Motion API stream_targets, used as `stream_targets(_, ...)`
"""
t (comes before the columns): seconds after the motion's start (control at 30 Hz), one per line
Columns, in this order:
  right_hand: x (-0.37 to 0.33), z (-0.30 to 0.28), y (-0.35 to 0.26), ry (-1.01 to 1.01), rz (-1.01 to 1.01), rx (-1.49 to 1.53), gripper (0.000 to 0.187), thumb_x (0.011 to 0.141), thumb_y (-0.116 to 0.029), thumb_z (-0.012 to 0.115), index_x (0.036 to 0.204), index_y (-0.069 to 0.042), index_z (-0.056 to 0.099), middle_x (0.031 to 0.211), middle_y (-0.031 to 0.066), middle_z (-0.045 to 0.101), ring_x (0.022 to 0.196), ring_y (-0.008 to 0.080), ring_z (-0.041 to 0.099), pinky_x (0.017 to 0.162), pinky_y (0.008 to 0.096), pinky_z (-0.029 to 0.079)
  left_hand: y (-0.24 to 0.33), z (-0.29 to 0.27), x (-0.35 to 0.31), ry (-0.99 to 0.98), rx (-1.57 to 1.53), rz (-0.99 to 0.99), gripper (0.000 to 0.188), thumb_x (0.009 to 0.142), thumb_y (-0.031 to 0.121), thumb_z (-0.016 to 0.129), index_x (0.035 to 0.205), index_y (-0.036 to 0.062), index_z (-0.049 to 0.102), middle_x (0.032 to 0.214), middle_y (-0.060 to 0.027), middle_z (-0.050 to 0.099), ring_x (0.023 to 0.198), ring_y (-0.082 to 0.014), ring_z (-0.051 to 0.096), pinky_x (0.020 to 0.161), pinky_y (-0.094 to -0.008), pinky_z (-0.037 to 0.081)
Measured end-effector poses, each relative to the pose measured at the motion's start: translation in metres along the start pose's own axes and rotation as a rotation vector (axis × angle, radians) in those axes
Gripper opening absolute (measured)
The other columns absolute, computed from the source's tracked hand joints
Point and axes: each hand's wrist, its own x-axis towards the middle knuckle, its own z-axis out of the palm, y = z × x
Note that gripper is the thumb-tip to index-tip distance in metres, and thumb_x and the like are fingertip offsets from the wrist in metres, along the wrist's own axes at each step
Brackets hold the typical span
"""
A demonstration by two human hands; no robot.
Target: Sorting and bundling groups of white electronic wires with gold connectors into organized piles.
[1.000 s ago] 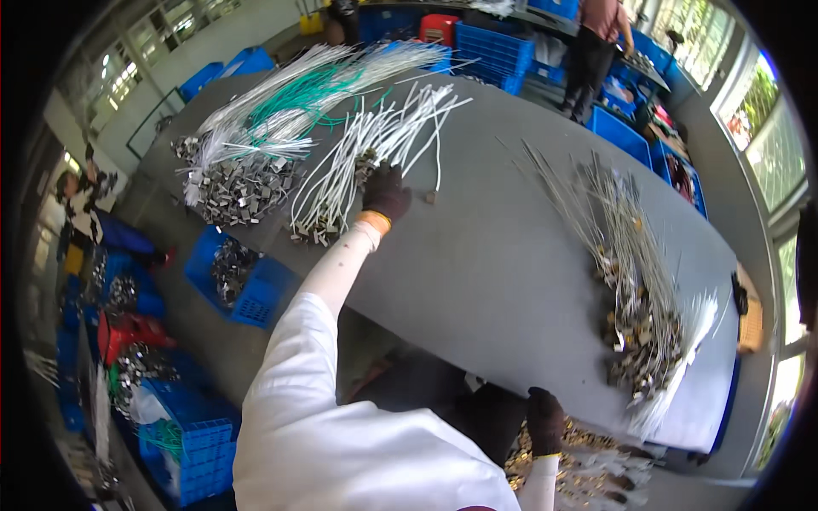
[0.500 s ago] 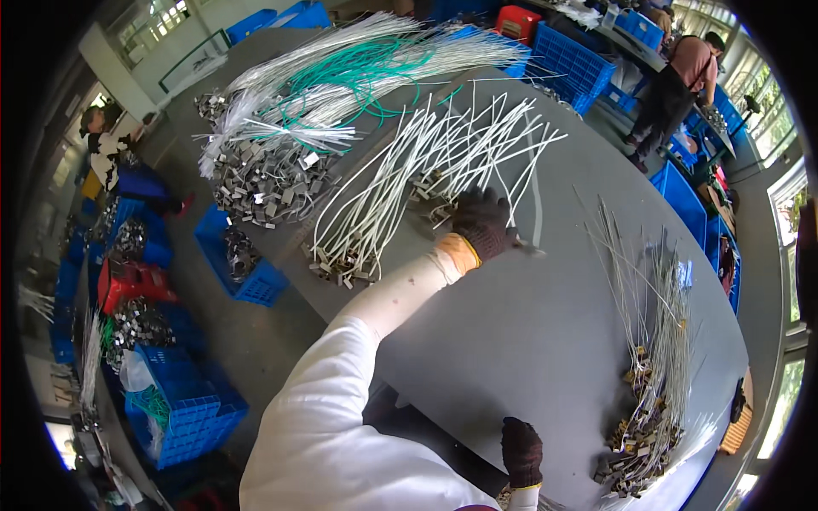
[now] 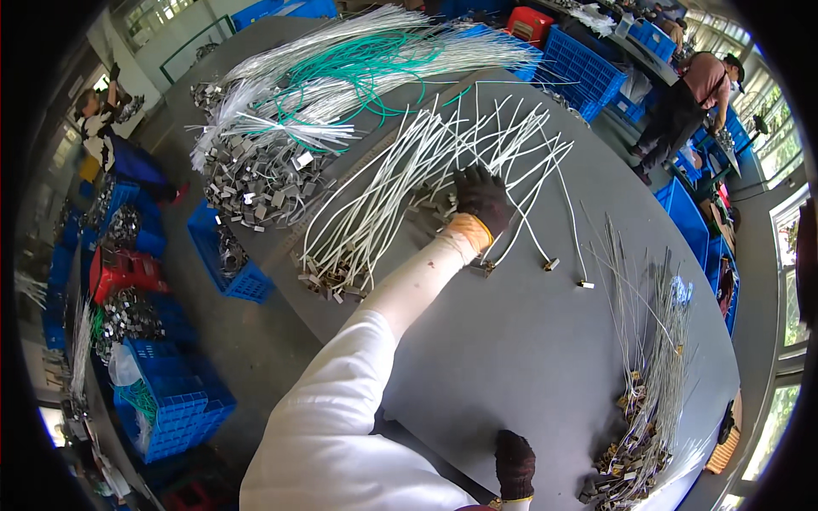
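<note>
My left hand (image 3: 483, 203), in a dark knitted glove with an orange cuff, reaches across the grey table. Its fingers are slightly apart and lie over a spread of white cable seals (image 3: 392, 187) with small metal blocks at their ends. What lies under the palm is hidden. To the right of this hand, some cables fan out, one ending in a metal block (image 3: 550, 265) and another in a second block (image 3: 584, 284). My right hand (image 3: 515, 467), in a dark glove, rests closed at the near table edge. Anything inside its curled fingers is hidden.
A large heap of white cables with grey blocks (image 3: 264, 183) and green strands (image 3: 358, 64) covers the far left of the table. Thin wires with brass-coloured and dark blocks (image 3: 635, 451) lie along the right. Blue crates (image 3: 584, 72) surround the table. Two people work farther off.
My left hand has shifted slightly up and inward over the cables. Several cables with end blocks now lie spread to its right. My right hand has barely moved.
</note>
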Motion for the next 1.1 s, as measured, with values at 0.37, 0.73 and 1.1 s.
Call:
stream_targets(0.37, -0.001, -0.024, 0.022, -0.106, 0.219, 0.001, 0.018, 0.093, -0.016, 0.059, 0.107, -0.010, 0.069, 0.099, 0.0127, 0.070, 0.093, 0.0352, 0.066, 0.079, 0.0454, 0.055, 0.012, 0.007, 0.043, -0.023, -0.228, -0.111, 0.084, 0.082, 0.065, 0.055, 0.142, 0.0065, 0.049, 0.123, -0.0231, 0.063, 0.112, -0.0384, 0.061, 0.096, -0.0571, 0.042)
stream_targets(0.73, 0.098, -0.080, 0.033, 0.140, -0.011, 0.019, 0.019, 0.092, -0.007, 0.066, 0.110, -0.007, 0.071, 0.095, 0.0135, 0.071, 0.088, 0.0323, 0.069, 0.079, 0.0400, 0.056, 0.025, 0.011, 0.048, -0.200, -0.330, -0.151, 0.090, 0.084, 0.078, 0.046, 0.145, 0.0114, 0.045, 0.126, -0.0205, 0.063, 0.119, -0.0366, 0.060, 0.097, -0.0549, 0.045)
stream_targets(1.1, 0.373, -0.120, 0.042, 0.167, 0.350, 0.217, 0.061, 0.099, -0.043, 0.057, 0.141, 0.000, 0.051, 0.136, 0.0279, 0.058, 0.122, 0.0353, 0.061, 0.104, 0.0397, 0.046, -0.003, 0.010, 0.049, -0.346, -0.561, -0.096, 0.067, 0.096, 0.058, 0.041, 0.132, 0.0054, 0.062, 0.136, -0.0267, 0.057, 0.127, -0.0402, 0.056, 0.108, -0.0455, 0.044)
